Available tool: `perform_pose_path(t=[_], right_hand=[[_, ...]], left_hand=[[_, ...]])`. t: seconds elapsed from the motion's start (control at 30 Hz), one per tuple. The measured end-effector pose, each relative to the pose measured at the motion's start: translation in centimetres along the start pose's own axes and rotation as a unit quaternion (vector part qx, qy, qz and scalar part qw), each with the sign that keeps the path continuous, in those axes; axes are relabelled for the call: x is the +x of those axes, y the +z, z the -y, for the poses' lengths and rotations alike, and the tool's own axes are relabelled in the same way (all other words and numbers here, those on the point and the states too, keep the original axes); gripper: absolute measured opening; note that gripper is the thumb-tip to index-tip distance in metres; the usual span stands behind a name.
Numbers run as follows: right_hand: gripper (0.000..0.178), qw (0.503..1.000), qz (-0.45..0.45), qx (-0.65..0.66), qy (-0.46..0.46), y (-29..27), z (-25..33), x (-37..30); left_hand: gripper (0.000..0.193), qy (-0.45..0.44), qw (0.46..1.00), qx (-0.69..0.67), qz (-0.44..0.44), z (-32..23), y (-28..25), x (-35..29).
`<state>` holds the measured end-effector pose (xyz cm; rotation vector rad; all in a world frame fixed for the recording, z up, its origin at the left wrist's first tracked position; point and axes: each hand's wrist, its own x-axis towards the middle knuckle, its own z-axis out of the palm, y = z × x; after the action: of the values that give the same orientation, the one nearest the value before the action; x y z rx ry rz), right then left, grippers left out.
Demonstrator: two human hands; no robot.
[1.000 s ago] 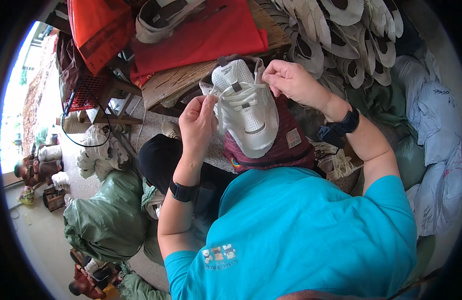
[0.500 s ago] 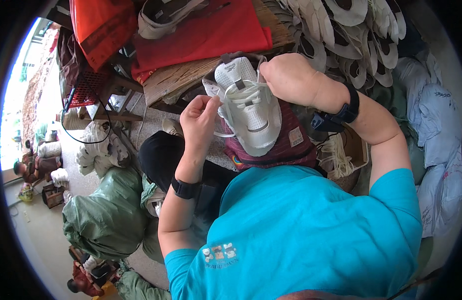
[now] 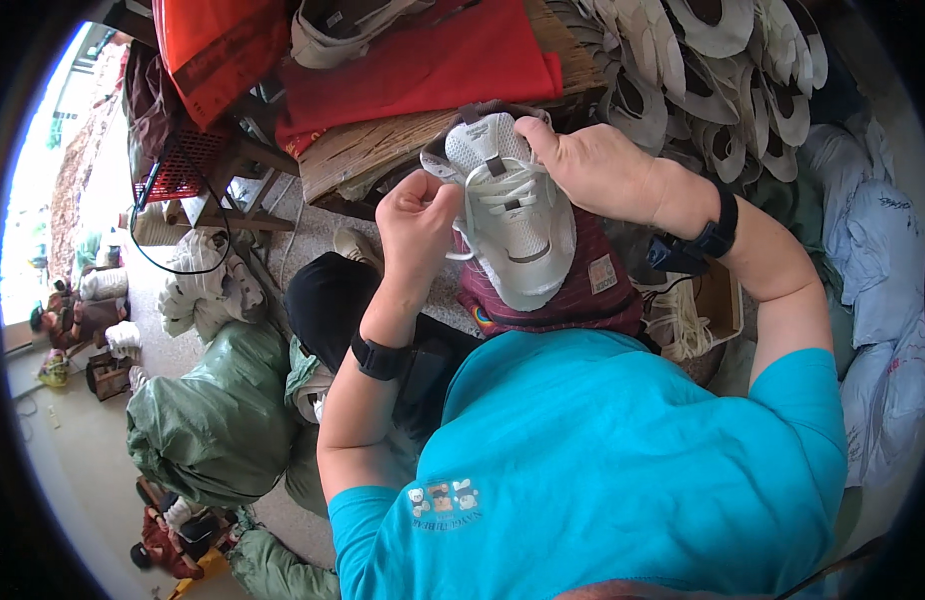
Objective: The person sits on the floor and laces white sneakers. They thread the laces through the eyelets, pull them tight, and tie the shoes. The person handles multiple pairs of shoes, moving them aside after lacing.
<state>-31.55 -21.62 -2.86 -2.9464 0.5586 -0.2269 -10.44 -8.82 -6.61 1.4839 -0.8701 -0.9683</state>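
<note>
Strong daylight comes from the far left, where the opening (image 3: 45, 185) is blown out to white with a bluish fringe. Indoors the light is soft and moderate; shadow gathers beneath the wooden table (image 3: 348, 168). The turquoise shirt (image 3: 633, 450) stays saturated, and the white shoe (image 3: 528, 240) reads fairly crisp. Fisheye curvature bends the margins into black corners; the distant figures (image 3: 83, 315) seem somewhat blurred.
</note>
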Motion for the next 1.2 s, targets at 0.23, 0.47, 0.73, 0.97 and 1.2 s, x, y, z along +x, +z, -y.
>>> perform_pose_path(t=[0.23, 0.47, 0.73, 0.97, 1.2], right_hand=[[0.026, 0.997, -0.003, -0.020, -0.074, -2.8, -2.4, 1.2], [0.020, 0.993, 0.016, 0.057, -0.104, -2.6, -3.6, 2.8], [0.021, 0.923, 0.104, 0.341, 0.142, -0.7, -3.6, 3.3], [0.016, 0.797, -0.009, 0.580, 0.169, -2.5, -2.2, 3.9], [0.018, 0.730, 0.039, 0.680, 0.057, -7.0, 0.4, 5.7]], left_hand=[[0.026, 0.259, 0.861, 0.437, -0.031, -3.9, -1.3, 1.3], [0.020, 0.266, 0.818, 0.475, 0.188, -5.2, -3.5, 5.0], [0.019, 0.161, 0.906, 0.369, 0.132, -2.9, -2.4, 4.9], [0.017, 0.186, 0.966, 0.179, 0.021, -5.3, 0.5, 4.0], [0.015, 0.197, 0.980, -0.035, -0.008, -10.5, 1.8, 4.7]])
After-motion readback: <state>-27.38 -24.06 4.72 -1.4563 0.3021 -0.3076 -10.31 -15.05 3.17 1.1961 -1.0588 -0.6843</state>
